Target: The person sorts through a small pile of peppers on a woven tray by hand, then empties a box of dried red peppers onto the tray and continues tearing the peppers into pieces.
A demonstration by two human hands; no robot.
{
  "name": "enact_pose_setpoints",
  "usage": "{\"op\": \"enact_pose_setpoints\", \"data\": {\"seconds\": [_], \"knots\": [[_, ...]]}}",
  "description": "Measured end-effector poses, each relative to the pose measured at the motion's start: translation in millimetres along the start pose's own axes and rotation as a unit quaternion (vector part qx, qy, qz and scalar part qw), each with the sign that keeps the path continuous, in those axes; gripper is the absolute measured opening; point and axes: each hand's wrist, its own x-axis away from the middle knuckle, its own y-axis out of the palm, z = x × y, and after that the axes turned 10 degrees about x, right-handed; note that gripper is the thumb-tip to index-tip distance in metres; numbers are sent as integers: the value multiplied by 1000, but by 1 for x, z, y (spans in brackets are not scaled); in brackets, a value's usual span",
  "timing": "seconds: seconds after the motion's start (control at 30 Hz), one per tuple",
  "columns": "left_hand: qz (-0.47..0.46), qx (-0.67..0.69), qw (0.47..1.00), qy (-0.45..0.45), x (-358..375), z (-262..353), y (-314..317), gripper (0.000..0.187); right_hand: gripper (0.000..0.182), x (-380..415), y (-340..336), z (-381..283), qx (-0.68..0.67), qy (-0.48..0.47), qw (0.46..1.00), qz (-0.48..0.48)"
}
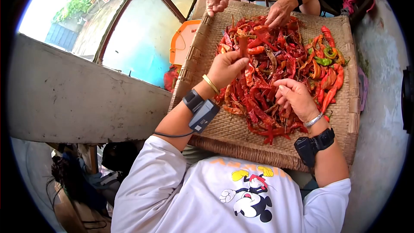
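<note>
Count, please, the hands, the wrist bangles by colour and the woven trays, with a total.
Camera wearer's hands: 2
Other person's hands: 2
Gold bangle: 1
Silver bangle: 1
Woven tray: 1
Total: 7

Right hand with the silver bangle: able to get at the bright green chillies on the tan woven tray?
Likely yes: the right hand is nearby, only red-orange chillies seem to lie before the green chillies, and no other hand blocks it.
</note>
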Motion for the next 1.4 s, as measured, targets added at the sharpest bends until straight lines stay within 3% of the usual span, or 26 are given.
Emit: {"op": "enact_pose_setpoints", "data": {"seconds": [0.07, 0.13, 0.2, 0.27, 0.33, 0.47, 0.57, 0.63, 0.67, 0.7, 0.8, 0.87, 0.9, 0.97, 1.03, 1.07, 1.13, 1.2, 1.3, 1.37, 1.4], "knots": [[83, 91, 992, -20, -10, 5, -20, 19, 24, 5, 4, -7, 88, -23, 993, -82], [147, 191, 970, -44, -14, 11, -42, 18, 23, 4, 10, 6, 194, -131, 963, -138], [209, 246, 946, 6, -19, 5, -63, 19, 29, 4, 14, 10, 368, -214, 893, -149], [255, 318, 913, 21, -23, -1, -84, 16, 27, 10, 16, 8, 488, -213, 835, -138], [306, 356, 882, 45, -26, -3, -87, 19, 26, 11, 16, 17, 497, -220, 824, -159], [314, 316, 895, -3, -25, -11, -86, 25, 23, 10, 19, 19, 529, -222, 796, -192], [203, 126, 971, -15, -26, -18, -65, 33, 21, 8, 21, 21, 498, -182, 831, -168], [58, -46, 997, 34, -19, -14, -33, 18, 19, 5, 17, 16, 472, -175, 852, -145], [-19, -187, 981, 48, -12, -13, -23, 15, 18, 4, 14, 13, 446, -167, 871, -122], [-89, -277, 949, 118, -4, -2, -9, 15, 17, 4, 11, 10, 425, -183, 883, -78], [-169, -233, 948, 136, 9, -7, 20, 24, 8, -1, 1, 6, 302, -165, 939, -27], [-206, -267, 920, 201, 10, -17, 24, 36, 10, -2, -1, 8, 185, -122, 975, -7], [-215, -275, 918, 186, 12, -12, 28, 44, 11, -2, -2, 7, 154, -115, 981, -11], [-216, -282, 913, 199, 14, -14, 30, 46, 11, -1, -2, 3, 123, -107, 987, -15], [-218, -296, 901, 232, 14, -15, 31, 46, 13, 2, 0, -2, 9, -79, 996, -42], [-217, -295, 901, 232, 16, -14, 32, 46, 13, 2, -1, -2, 10, -78, 996, -43], [-246, -212, 939, 111, 18, -12, 34, 46, 16, 1, -2, -1, -1, -96, 994, -43], [-240, -207, 938, 138, 18, -16, 34, 46, 16, 1, -1, -1, -5, -111, 993, -31], [-231, -215, 943, 104, 18, -10, 32, 40, 17, -1, -2, -1, 10, -121, 993, 15], [-209, -302, 912, 185, 14, -12, 26, 29, 18, 1, -2, -5, 57, -98, 991, 72], [-209, -302, 912, 185, 11, -11, 24, 29, 18, 0, -4, -5, 57, -98, 991, 71]]}}
